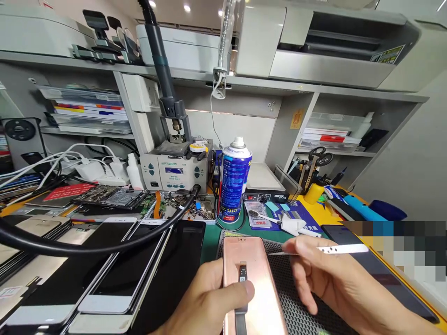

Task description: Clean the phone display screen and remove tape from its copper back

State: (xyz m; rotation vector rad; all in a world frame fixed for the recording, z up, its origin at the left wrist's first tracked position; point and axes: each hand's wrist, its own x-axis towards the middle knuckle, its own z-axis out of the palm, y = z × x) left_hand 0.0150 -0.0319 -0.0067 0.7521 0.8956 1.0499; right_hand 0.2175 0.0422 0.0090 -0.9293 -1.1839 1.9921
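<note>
At the bottom centre, my left hand (213,298) is wrapped round a pink metal phone part (260,274), its thumb pressing on a dark flex cable (241,274) that lies along the part. To the right, my right hand (324,279) pinches white tweezers (345,249) between thumb and index finger. The thin tip of the tweezers points left, close to the right edge of the pink part. Beneath both lies a dark perforated mat (293,298).
A blue spray can (234,181) stands behind the pink part. Several phone screens (115,270) lie at left under a thick black hose (104,246). A white-handled brush (293,225) lies behind the right hand. A dark phone screen (384,279) is at right.
</note>
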